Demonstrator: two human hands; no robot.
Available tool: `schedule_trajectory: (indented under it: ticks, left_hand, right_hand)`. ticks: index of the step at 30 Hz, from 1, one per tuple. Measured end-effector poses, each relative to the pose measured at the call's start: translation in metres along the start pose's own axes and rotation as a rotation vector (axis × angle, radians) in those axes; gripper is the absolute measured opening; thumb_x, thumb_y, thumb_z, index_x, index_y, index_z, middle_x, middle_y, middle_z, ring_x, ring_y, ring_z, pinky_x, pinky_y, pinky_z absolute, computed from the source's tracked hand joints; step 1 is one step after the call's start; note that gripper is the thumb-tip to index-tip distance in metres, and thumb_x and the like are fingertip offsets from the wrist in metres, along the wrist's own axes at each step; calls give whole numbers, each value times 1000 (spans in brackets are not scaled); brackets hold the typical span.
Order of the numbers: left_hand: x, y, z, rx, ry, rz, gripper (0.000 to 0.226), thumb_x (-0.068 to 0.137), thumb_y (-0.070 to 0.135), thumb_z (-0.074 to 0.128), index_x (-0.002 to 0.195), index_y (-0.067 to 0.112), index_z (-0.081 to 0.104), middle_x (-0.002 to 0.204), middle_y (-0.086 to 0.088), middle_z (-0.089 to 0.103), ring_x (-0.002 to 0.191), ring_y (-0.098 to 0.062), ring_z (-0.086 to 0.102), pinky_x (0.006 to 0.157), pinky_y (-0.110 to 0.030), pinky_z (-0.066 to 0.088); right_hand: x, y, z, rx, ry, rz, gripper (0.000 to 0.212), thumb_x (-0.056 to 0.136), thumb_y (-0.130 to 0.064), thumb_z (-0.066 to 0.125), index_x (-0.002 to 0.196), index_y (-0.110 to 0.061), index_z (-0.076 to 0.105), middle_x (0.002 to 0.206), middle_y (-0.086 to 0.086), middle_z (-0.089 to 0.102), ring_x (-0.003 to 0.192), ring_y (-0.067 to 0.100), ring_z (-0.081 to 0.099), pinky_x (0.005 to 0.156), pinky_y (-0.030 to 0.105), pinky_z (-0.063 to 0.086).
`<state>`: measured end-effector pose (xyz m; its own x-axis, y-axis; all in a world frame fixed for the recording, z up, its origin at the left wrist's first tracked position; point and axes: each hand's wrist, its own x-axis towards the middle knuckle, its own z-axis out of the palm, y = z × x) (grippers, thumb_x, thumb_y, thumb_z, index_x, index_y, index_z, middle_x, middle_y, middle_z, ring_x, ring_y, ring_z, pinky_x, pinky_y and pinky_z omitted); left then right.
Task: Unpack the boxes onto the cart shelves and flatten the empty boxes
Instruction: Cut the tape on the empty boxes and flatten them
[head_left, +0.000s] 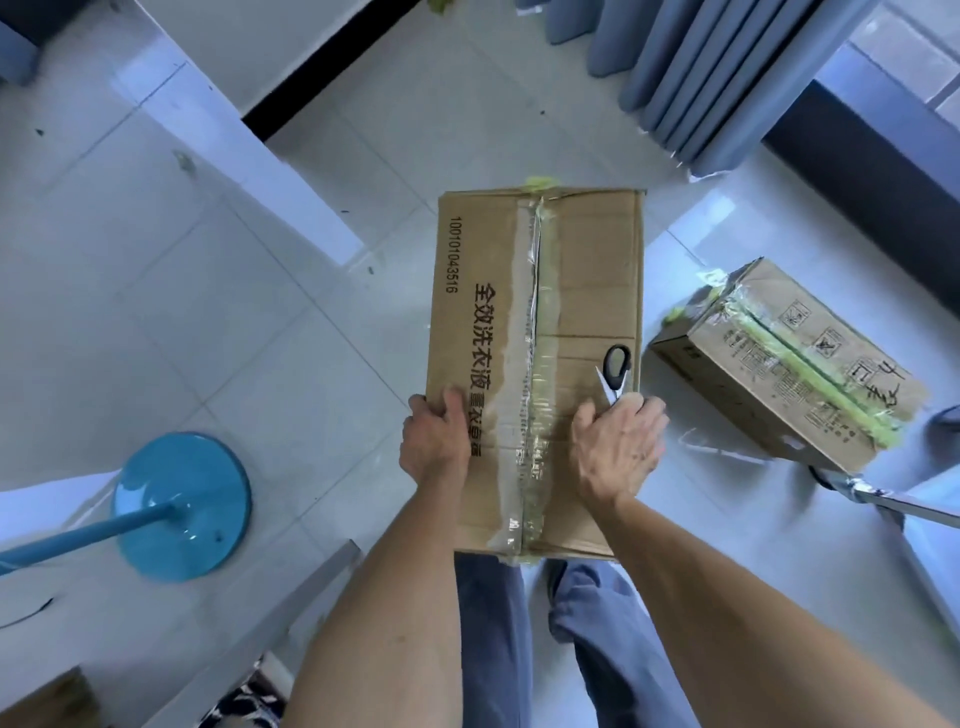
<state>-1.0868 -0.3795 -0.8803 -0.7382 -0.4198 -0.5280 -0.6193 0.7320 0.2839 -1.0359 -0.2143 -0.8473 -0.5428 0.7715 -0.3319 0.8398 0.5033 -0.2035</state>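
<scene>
A large brown cardboard box (582, 270) with black printed characters stands on the floor in front of me. Its taped centre seam looks slit along its length. My left hand (435, 441) grips the box's near left edge, thumb on top. My right hand (618, 452) rests on the right flap and holds black-handled scissors (615, 371), whose handle loop sticks out past my fingers. A second, smaller box (789, 364), sealed with yellow-green tape, lies on the floor to the right.
A blue round stand base (208, 525) with a blue pole sits at the lower left. White furniture (156, 234) fills the left. Grey curtains (701, 78) hang at the top right. A chrome leg (883, 499) is at the right. My legs are below the box.
</scene>
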Motion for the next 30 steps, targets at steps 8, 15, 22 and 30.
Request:
schedule_trajectory:
  ticks: [8, 15, 22, 30]
  left_hand:
    - [4, 17, 0, 58, 81, 290, 81, 86, 59, 51, 145, 9, 26, 138, -14, 45, 119, -32, 50, 100, -50, 45]
    - [13, 34, -3, -43, 40, 248, 100, 70, 67, 69, 142, 14, 26, 132, -9, 49, 120, -28, 50, 98, -50, 47]
    - [30, 54, -13, -180, 39, 221, 86, 83, 63, 54, 147, 14, 26, 141, -10, 44, 127, -30, 47, 107, -50, 41]
    - [54, 105, -3, -74, 79, 261, 84, 84, 55, 63, 148, 14, 25, 139, -12, 45, 125, -31, 46, 106, -46, 39]
  right_hand:
    - [0, -37, 11, 57, 138, 76, 43, 94, -56, 22, 86, -17, 41, 122, 14, 48, 109, 30, 44, 89, 45, 35]
    - [-13, -41, 18, -115, 149, -205, 22, 102, -29, 37, 97, -14, 52, 135, 17, 48, 121, 30, 46, 98, 43, 33]
    - [36, -137, 7, 162, 6, -57, 20, 104, -34, 39, 99, -19, 51, 93, 3, 61, 84, 25, 58, 74, 39, 40]
    - [96, -183, 8, 213, 59, -52, 11, 99, -13, 41, 103, -11, 50, 103, 7, 60, 87, 24, 53, 76, 32, 32]
